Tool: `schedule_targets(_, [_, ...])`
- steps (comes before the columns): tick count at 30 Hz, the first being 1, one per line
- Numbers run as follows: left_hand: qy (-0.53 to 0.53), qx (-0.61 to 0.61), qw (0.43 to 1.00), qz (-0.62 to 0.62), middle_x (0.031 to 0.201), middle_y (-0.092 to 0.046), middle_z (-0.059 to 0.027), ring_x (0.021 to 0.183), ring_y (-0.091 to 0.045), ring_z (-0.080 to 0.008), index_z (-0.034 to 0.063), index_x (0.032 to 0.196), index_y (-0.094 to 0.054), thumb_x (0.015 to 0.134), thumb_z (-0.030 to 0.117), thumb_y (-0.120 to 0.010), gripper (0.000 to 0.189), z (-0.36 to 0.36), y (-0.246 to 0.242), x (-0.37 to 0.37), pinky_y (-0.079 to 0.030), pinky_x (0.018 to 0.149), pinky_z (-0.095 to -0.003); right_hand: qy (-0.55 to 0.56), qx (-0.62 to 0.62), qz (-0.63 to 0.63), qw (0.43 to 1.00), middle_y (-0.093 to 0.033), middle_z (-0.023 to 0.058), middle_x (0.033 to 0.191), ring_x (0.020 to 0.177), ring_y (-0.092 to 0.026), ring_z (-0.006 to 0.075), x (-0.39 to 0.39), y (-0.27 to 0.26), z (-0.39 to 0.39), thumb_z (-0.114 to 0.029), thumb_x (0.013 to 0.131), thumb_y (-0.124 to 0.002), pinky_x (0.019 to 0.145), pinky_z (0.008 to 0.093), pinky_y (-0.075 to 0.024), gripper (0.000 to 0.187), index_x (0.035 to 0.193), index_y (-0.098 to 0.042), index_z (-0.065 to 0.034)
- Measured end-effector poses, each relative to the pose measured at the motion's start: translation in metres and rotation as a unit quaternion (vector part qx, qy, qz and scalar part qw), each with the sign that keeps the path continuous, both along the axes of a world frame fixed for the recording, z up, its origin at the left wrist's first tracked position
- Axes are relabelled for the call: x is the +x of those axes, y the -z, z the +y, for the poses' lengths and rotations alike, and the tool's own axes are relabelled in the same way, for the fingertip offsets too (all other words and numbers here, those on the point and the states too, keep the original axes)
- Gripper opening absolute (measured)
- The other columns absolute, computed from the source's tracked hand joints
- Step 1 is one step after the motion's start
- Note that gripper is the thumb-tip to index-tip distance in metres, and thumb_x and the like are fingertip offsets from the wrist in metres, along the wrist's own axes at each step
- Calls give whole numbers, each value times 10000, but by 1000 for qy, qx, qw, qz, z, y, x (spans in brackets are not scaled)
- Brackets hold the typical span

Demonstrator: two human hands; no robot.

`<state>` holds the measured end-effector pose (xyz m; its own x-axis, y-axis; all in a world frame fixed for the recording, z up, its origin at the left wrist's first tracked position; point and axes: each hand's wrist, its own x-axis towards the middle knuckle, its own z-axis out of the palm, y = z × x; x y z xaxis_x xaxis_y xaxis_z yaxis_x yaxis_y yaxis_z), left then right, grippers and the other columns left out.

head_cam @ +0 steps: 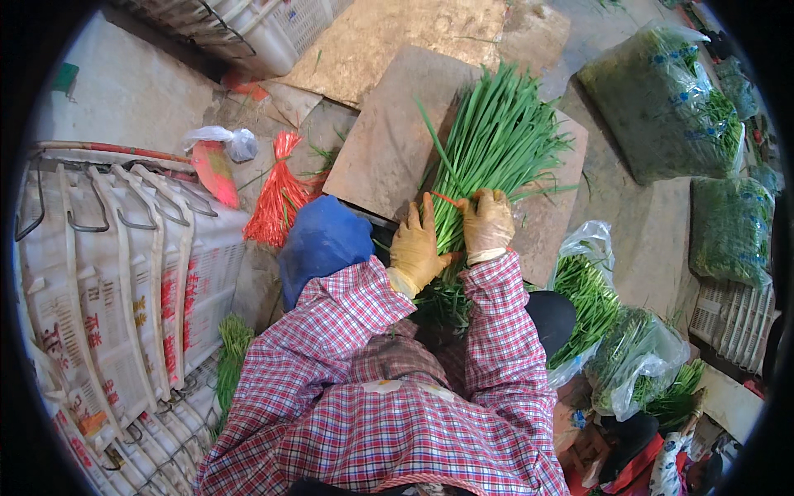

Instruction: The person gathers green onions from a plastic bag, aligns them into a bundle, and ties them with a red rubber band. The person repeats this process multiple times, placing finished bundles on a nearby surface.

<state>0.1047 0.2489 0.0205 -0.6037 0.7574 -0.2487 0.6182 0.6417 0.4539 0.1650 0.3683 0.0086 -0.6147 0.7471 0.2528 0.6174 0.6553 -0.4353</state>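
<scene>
A thick bunch of garlic chives (496, 136) lies across a worn board, its leaf tips pointing away from me. My left hand (414, 245), in a yellowish rubber glove, cups the left side of the bunch near its lower end, fingers stretched out and thumb across it. On the other side my right hand (489, 222), gloved alike, has its fingers curled around a thin red plastic tie (444, 198). The tie spans the top of the bunch between both hands. Loose greens (443, 304) show below my hands, partly hidden by the sleeves.
The board (378, 149) rests in front of me. Left of it hang red plastic strips (282, 198), near stacked white plastic crates (142, 260). To the right stand an open bag of chives (583, 304) and large filled bags (664, 111). Another crate (279, 37) is at the top.
</scene>
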Motion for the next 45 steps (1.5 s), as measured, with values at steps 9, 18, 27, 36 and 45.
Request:
schedule_targets(9, [-21,12,1000,-2,1345,-266,-277,1118,-413,-417,17,1405,-15,598,313,-790,1158,-1,9,6,-388,916,-452,146,-89,160,972,-535,90,578,491,-521,236,5,32,-7,-200,755,-670,483,354,-423,208,671,-534,-68])
schedule_targets(18, [-16,21,1000,7,1351,-252,-281,1132,-399,-422,29,1410,27,615,382,-772,1181,-3,20,6,-374,927,-454,-34,-86,205,974,-520,100,570,484,-508,237,31,45,14,-105,736,-663,476,350,-427,156,692,-519,-61])
schedule_targets(27, [21,-37,992,-122,1299,-311,-345,1176,-378,-449,-76,1375,-41,627,581,-698,1193,10,6,-31,-341,982,-418,192,-503,392,746,-600,37,810,654,-554,99,113,58,43,-313,848,-615,562,235,-448,261,912,-579,-62])
schedule_targets(36, [-86,55,976,-192,1082,-581,-175,1013,-560,-263,-69,1375,-106,664,347,-778,1063,61,38,-43,-427,880,-322,80,-236,229,941,-425,315,1226,1123,-451,399,23,93,-48,-382,902,-476,953,408,-360,646,1276,-322,121])
schedule_targets(45, [-220,229,672,-669,1077,-584,-54,958,-547,-163,26,1175,-499,799,216,-679,458,-46,27,-14,-440,846,-298,-27,-316,283,905,-408,237,1278,1173,-429,317,79,27,-103,-239,831,-617,984,388,-341,639,1298,-313,75])
